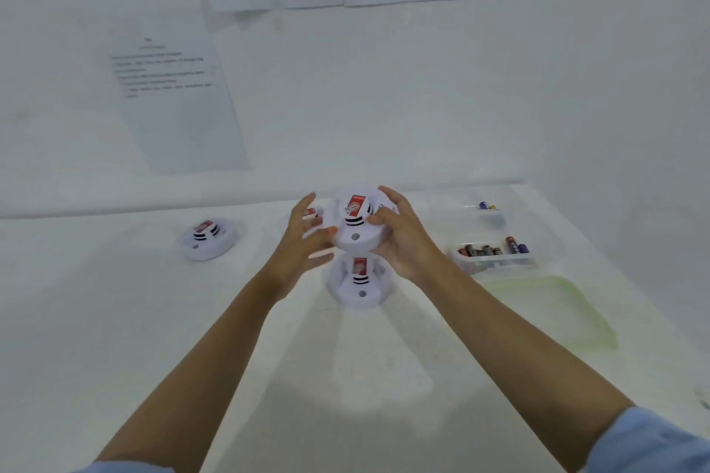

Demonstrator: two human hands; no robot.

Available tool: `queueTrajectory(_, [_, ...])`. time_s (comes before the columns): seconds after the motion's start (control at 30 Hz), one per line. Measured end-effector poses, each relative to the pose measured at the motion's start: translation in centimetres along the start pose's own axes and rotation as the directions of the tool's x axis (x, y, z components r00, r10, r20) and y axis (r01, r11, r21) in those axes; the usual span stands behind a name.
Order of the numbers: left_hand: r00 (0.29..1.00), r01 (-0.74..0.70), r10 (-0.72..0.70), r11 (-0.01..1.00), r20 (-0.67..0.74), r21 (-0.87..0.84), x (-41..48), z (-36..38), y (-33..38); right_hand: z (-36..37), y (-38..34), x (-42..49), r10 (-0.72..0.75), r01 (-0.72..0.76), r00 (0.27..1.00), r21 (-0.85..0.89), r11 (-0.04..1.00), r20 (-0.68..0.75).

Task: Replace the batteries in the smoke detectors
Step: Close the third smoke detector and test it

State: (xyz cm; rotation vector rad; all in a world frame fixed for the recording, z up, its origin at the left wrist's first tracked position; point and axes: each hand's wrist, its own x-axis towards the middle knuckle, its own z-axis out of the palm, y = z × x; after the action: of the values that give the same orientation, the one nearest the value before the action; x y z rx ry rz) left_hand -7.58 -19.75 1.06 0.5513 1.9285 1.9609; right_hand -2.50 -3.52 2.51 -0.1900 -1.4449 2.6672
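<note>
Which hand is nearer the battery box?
Right. The right hand, gripping the raised detector, sits just left of the battery box; the left hand is farther left, beyond the detector.

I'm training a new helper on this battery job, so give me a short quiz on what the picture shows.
1. True or false: the right hand holds a smoke detector above the table.
2. The batteries lie in: A) a clear tray on the right; B) a cardboard box; C) a drawer.
3. On which side of the table does the lone detector rest, apart from the others?
Key: 1 true; 2 A; 3 left.
</note>
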Motion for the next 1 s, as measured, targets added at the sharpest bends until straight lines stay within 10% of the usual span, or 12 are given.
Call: queueTrajectory(1.0, [0.992,0.014,-0.008,0.999,-0.123,0.042,-5.8,-14.7,-6.4,11.1,15.1,1.2,-0.003,0.046,0.998,-0.648,0.761,0.067])
